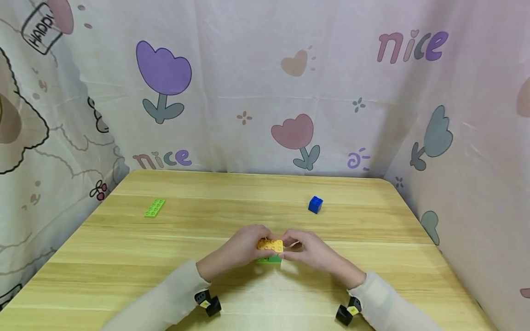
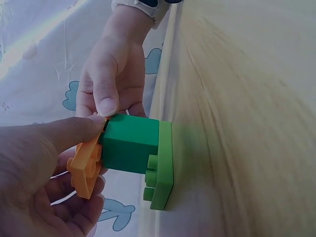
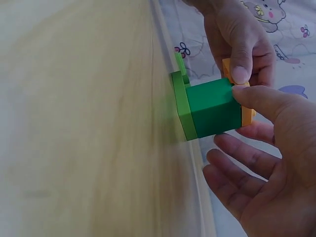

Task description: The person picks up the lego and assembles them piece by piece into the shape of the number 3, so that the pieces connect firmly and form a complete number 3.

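Orange, with round studs on its upper face, the flat plate (image 1: 270,245) tops a small stack about midway between the left and right edges of the desk (image 1: 124,253); beneath it sit a smooth, dark green block (image 2: 131,143) and a light green base (image 2: 166,168) whose studs show on the part left uncovered. The left hand (image 1: 240,248) grasps the plate's left end between thumb and fingers, and the right hand (image 1: 310,250) pinches its right end. Whether the plate is fully seated I cannot tell. Seen from the head, the hands cover both ends of the stack and the plate hides most of the block. Around it, from the left, a loose lime plate (image 1: 155,208) lies toward the desk's far left corner, and a studded blue block (image 1: 315,204) stands near the far edge, right of middle, both well apart from the stack. Patterned cloth (image 1: 232,69) hangs behind the far edge.
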Demonstrator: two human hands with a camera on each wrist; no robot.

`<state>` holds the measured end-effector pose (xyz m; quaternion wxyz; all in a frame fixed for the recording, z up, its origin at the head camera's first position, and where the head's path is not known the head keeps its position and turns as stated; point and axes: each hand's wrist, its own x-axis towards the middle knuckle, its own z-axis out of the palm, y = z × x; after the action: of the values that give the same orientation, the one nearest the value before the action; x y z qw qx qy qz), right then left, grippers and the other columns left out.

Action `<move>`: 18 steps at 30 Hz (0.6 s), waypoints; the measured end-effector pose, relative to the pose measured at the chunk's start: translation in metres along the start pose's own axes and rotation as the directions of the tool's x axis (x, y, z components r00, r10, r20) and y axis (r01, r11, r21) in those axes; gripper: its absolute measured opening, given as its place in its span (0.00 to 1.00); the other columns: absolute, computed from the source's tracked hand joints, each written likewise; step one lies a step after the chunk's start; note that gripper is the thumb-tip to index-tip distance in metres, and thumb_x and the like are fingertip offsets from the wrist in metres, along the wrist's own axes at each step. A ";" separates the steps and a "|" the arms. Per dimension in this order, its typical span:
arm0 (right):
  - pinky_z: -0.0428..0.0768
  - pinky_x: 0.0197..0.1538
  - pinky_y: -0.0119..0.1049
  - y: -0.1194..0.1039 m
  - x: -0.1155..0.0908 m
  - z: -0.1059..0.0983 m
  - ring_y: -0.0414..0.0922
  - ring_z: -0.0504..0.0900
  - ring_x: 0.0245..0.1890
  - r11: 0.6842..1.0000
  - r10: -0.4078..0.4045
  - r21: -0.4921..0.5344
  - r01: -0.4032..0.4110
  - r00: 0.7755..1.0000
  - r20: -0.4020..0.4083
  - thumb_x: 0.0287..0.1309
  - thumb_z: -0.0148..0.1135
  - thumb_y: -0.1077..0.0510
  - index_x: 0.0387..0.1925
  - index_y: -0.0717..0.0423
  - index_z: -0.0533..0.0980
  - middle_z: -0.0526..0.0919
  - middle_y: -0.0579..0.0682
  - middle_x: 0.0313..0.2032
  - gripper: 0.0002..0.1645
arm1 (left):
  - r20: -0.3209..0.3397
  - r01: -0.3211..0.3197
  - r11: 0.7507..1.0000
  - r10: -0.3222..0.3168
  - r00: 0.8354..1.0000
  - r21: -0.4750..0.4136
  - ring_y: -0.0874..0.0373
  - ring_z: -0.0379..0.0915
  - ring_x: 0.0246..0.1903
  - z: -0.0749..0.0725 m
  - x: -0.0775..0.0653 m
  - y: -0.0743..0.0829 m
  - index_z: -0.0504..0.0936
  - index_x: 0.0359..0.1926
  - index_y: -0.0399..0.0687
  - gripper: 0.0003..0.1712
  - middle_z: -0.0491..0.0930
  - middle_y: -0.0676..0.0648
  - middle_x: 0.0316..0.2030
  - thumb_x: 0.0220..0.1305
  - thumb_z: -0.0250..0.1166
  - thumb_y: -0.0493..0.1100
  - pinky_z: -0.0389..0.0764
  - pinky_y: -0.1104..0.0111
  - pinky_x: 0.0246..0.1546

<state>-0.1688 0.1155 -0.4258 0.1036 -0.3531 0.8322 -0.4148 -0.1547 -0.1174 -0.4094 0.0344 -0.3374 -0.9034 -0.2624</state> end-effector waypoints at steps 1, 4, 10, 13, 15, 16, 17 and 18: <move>0.79 0.50 0.35 0.000 0.000 0.000 0.43 0.82 0.47 1.000 0.002 0.000 -0.002 1.000 0.000 0.61 0.66 0.47 0.45 0.40 0.77 0.83 0.39 0.44 0.11 | 0.000 0.003 1.000 -0.003 1.000 0.002 0.67 0.68 0.30 0.000 0.000 0.000 0.85 0.43 0.50 0.17 0.80 0.58 0.34 0.58 0.72 0.54 0.73 0.72 0.31; 0.79 0.50 0.35 -0.001 0.000 0.001 0.43 0.82 0.47 1.000 0.007 -0.015 -0.007 1.000 -0.005 0.61 0.67 0.48 0.44 0.40 0.77 0.83 0.40 0.45 0.11 | 0.006 0.023 1.000 -0.023 1.000 -0.008 0.67 0.67 0.29 0.001 -0.002 0.001 0.85 0.42 0.51 0.17 0.78 0.59 0.33 0.57 0.72 0.54 0.72 0.73 0.30; 0.80 0.48 0.34 -0.001 -0.001 0.003 0.44 0.82 0.46 0.999 0.014 -0.044 -0.015 1.000 -0.016 0.60 0.67 0.47 0.42 0.41 0.77 0.83 0.41 0.44 0.10 | 0.002 0.035 0.999 -0.035 0.999 -0.042 0.67 0.66 0.27 0.002 -0.004 0.004 0.85 0.42 0.50 0.15 0.75 0.60 0.31 0.57 0.73 0.52 0.71 0.73 0.28; 0.80 0.47 0.35 -0.002 -0.001 0.002 0.44 0.81 0.46 0.999 0.021 -0.044 -0.022 1.000 -0.018 0.60 0.67 0.47 0.42 0.41 0.77 0.83 0.41 0.43 0.10 | -0.004 0.032 0.998 -0.032 0.999 -0.051 0.67 0.66 0.27 0.002 -0.004 0.004 0.85 0.43 0.50 0.15 0.76 0.60 0.32 0.57 0.73 0.51 0.72 0.73 0.28; 0.80 0.48 0.35 -0.003 -0.001 0.001 0.43 0.81 0.46 0.998 0.027 -0.050 -0.028 0.999 -0.021 0.60 0.68 0.47 0.42 0.40 0.77 0.83 0.40 0.43 0.10 | -0.005 0.032 0.998 -0.032 0.999 -0.056 0.66 0.67 0.28 0.002 -0.003 0.003 0.85 0.43 0.51 0.16 0.77 0.60 0.32 0.57 0.73 0.52 0.72 0.73 0.29; 0.80 0.48 0.35 -0.004 -0.001 0.001 0.43 0.81 0.46 0.998 0.028 -0.054 -0.029 0.999 -0.021 0.60 0.68 0.47 0.41 0.40 0.77 0.83 0.40 0.43 0.10 | -0.005 0.031 0.998 -0.031 0.999 -0.058 0.66 0.67 0.28 0.002 -0.003 0.002 0.85 0.43 0.51 0.16 0.77 0.60 0.33 0.57 0.73 0.52 0.72 0.73 0.29; 0.80 0.48 0.35 -0.004 -0.001 0.001 0.43 0.81 0.46 0.998 0.029 -0.059 -0.030 0.999 -0.021 0.60 0.68 0.46 0.41 0.39 0.77 0.83 0.40 0.43 0.10 | -0.003 0.029 0.998 -0.030 1.000 -0.059 0.67 0.67 0.28 0.002 -0.003 0.002 0.85 0.43 0.51 0.16 0.77 0.60 0.33 0.57 0.73 0.52 0.72 0.73 0.30; 0.80 0.48 0.35 -0.004 -0.001 0.000 0.43 0.81 0.46 0.997 0.031 -0.064 -0.032 0.999 -0.020 0.60 0.67 0.45 0.42 0.38 0.77 0.83 0.40 0.43 0.10 | -0.002 0.028 0.998 -0.028 1.000 -0.060 0.67 0.68 0.29 0.002 -0.002 0.001 0.85 0.43 0.51 0.16 0.78 0.60 0.33 0.57 0.73 0.52 0.73 0.73 0.30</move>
<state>-0.1661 0.1141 -0.4228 0.0906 -0.3391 0.8516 -0.3894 -0.1519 -0.1169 -0.4110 0.0218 -0.3253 -0.8997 -0.2902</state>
